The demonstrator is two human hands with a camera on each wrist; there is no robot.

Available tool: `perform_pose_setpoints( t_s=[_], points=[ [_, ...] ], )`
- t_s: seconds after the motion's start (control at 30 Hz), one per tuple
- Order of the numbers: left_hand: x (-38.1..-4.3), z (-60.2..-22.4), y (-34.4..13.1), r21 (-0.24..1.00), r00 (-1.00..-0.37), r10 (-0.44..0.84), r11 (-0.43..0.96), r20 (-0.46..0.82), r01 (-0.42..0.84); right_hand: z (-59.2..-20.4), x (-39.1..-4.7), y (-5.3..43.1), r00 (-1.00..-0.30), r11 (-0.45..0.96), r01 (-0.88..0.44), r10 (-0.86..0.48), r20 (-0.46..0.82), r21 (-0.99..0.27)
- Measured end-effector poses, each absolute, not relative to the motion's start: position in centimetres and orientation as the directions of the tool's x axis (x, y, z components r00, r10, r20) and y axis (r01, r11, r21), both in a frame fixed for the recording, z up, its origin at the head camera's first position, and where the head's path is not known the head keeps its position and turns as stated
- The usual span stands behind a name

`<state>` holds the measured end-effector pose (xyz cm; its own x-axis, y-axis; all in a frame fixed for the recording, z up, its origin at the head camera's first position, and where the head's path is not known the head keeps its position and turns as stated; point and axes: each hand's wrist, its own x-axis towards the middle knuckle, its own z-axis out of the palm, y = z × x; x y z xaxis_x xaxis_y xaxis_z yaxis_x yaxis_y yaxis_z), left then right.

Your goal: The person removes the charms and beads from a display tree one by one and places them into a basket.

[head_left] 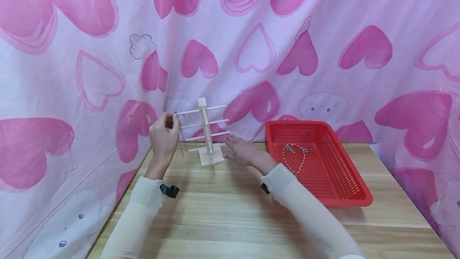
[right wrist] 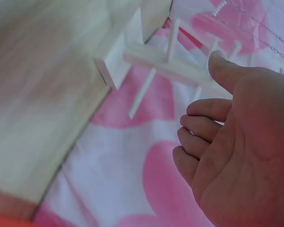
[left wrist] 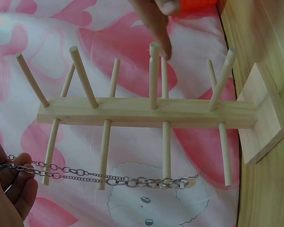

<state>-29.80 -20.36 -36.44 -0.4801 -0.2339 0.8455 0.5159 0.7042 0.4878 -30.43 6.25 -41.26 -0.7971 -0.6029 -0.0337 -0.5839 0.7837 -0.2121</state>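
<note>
A wooden rack (head_left: 207,129) with several thin pegs on both sides of its post stands on a square base at the table's back. At the upper left peg, my left hand (head_left: 164,137) pinches a silver chain necklace (left wrist: 137,181). In the left wrist view the necklace stretches from the fingertips as two linked strands, passing across the ends of the pegs. My right hand (head_left: 246,152) is beside the rack's lower right pegs, holding nothing. The right wrist view shows its palm (right wrist: 246,156), with relaxed fingers and the thumb overlapping the post.
To the right sits a red plastic basket (head_left: 363,200) with perforated walls. Inside lies a beaded necklace (head_left: 304,158) with silvery pieces at its top. A pink heart-patterned curtain (head_left: 212,19) hangs behind the wooden table (head_left: 215,219) and along its left side.
</note>
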Motion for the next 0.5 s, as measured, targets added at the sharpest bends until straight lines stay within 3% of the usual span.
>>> perform_pose_setpoints(
  t_s=[0.5],
  points=[
    [-27.6, -35.0, -18.1, 0.474, -0.498, -0.182, 0.682, 0.848, 0.557, -38.1, -29.9, 13.8, -0.838, 0.819, -0.531, -0.546, -0.008, -0.215]
  ],
)
